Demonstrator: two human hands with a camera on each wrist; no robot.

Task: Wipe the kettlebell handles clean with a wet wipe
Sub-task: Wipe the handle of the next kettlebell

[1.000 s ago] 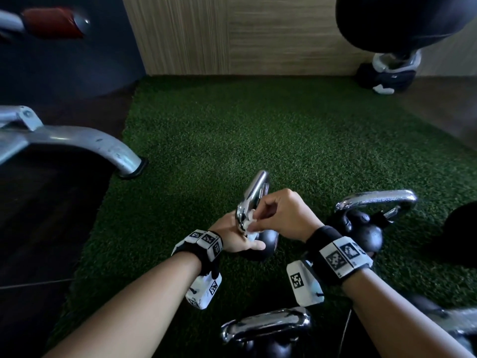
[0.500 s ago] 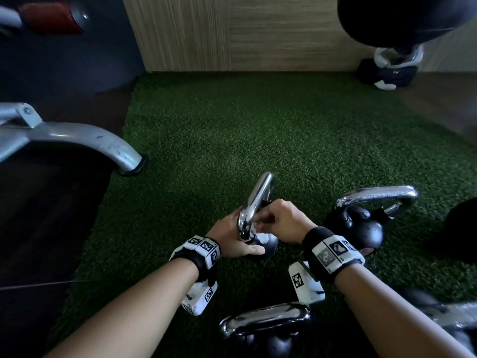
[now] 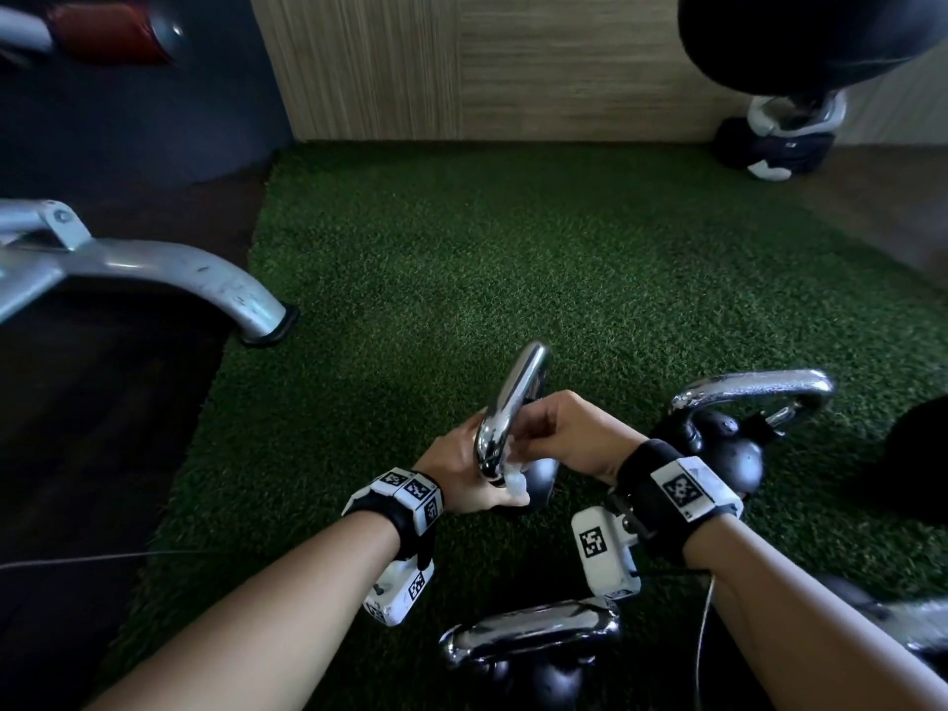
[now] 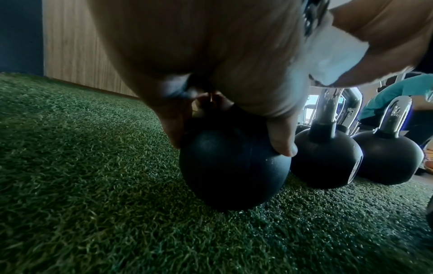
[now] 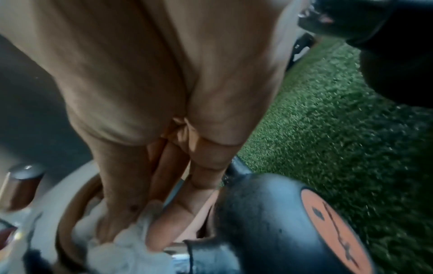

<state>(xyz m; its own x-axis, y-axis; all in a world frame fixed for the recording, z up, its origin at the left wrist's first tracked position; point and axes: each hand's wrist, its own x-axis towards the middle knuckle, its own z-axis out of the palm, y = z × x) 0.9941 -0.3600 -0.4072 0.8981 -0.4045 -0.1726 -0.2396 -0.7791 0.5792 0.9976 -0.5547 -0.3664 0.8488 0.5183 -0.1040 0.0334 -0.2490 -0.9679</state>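
Wiping had moved down the chrome handle (image 3: pixel 505 402) within 1 second: the wet wipe (image 3: pixel 514 482) was pinched by the right hand (image 3: pixel 569 436) near its base, while the kettlebell (image 4: pixel 234 166) was gripped and steadied by the left hand (image 3: pixel 461 474) on the turf (image 3: pixel 513 259).

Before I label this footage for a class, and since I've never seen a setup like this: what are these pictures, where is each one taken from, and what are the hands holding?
There is no machine here: a person works with bare hands and wears three cameras. The wide view comes from the head, looking down at both arms; the boxes strapped at the wrists are the other two cameras, each looking along its hand.

The surface is a green turf mat in a gym. Several black kettlebells with shiny handles stand on it.

The left hand grips the middle kettlebell at the base of its handle, fingertips resting on the black ball. The right hand holds a white wet wipe against the chrome handle, its fingers curled round it.

Another kettlebell stands to the right, untouched. A grey metal frame leg ends near the mat's left edge.
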